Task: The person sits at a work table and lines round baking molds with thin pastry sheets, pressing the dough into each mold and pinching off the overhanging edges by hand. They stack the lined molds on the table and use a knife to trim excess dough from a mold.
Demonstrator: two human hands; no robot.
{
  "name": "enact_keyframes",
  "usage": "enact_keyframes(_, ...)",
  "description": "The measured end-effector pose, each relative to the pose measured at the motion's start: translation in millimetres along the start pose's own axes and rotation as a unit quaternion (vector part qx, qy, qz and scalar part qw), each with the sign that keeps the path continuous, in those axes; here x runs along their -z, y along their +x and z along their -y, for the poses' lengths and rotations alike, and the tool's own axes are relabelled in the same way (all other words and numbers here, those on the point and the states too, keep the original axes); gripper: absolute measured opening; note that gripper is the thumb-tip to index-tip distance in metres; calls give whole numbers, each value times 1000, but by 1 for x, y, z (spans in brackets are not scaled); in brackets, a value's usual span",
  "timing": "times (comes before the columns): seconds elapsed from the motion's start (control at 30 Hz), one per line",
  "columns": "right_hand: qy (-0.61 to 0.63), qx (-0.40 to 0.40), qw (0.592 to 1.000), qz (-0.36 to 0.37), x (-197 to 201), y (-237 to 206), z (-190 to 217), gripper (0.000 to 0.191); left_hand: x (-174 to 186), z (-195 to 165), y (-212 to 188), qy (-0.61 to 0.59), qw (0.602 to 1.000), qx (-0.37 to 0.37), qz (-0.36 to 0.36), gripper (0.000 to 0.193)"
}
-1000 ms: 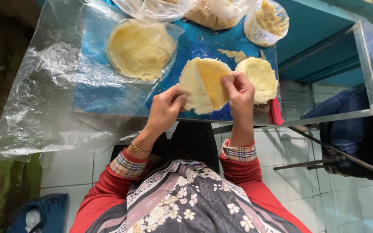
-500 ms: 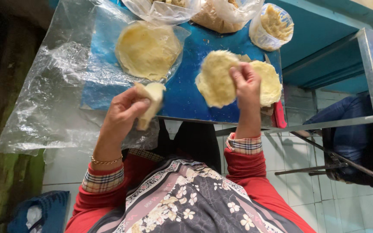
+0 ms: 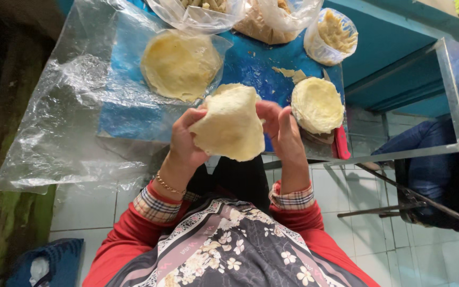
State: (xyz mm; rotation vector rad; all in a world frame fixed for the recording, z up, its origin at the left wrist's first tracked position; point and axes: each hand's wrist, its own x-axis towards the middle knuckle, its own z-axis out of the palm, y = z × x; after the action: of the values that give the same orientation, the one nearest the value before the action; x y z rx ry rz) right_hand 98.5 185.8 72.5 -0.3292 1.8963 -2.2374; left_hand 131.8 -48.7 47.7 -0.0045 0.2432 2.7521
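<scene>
Pale dough wrapper [image 3: 232, 127] held up between both hands, above the near edge of the blue table [image 3: 251, 64].

Left hand [image 3: 187, 141] grips the wrapper's left edge and right hand [image 3: 280, 127] its right edge, fingers closed on the sheet, which bulges toward the camera. Just right of the right hand lies a small stack of round wrappers [image 3: 317, 104]; behind the left hand a larger, yellower stack [image 3: 179, 64] rests on clear plastic sheeting [image 3: 65, 117]. Along the table's far edge stand clear bags of filling [image 3: 333, 32]. A gold bracelet [image 3: 167, 185] circles the left wrist, above plaid cuffs and red sleeves.
</scene>
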Motion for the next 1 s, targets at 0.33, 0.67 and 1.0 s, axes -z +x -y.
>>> enact_keyframes(0.33,120,58,988,-78,27,-20,7,25,24,37,28,329,938,-104,4,17)
enact_keyframes(0.67,61,69,993,-72,37,-18,18,19,22,40,29,354,928,-110,25,17)
enact_keyframes(1.0,-453,330,820,-117,0,-8,42,15,24,64,43,295,948,-117,9,53)
